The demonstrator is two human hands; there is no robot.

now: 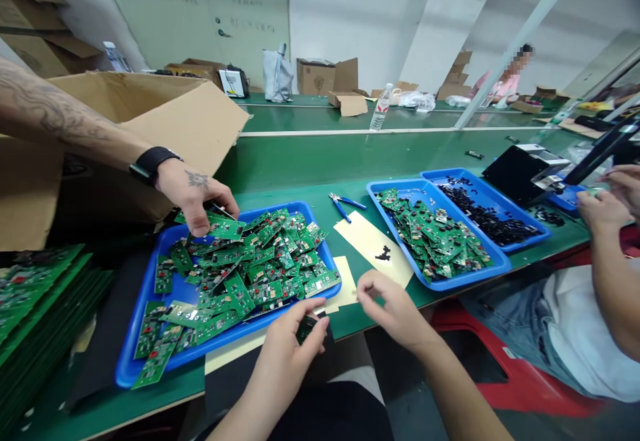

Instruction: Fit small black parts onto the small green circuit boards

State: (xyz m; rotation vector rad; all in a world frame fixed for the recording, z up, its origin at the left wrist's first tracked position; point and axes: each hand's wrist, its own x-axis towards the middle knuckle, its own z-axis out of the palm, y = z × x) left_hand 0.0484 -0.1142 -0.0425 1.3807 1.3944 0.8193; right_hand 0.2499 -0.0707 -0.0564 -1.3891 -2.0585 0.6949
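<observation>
Head view: left hand (290, 354) pinches a small dark-green circuit board (306, 327) at the table's near edge; right hand (393, 308) half-curled, fingertips pinched, contents too small to tell. Glossy blue plastic tray (150, 281) heaped with flat green boards (250, 268); a co-worker's tattooed hand (195, 194) reaches in. Matte green table (300, 161), blue-handled pliers (345, 204), cardboard box (150, 114), white walls.

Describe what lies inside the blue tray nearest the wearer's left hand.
The blue tray holds a heap of small green circuit boards; a co-worker's hand reaches in. Boards underneath are covered.
</observation>
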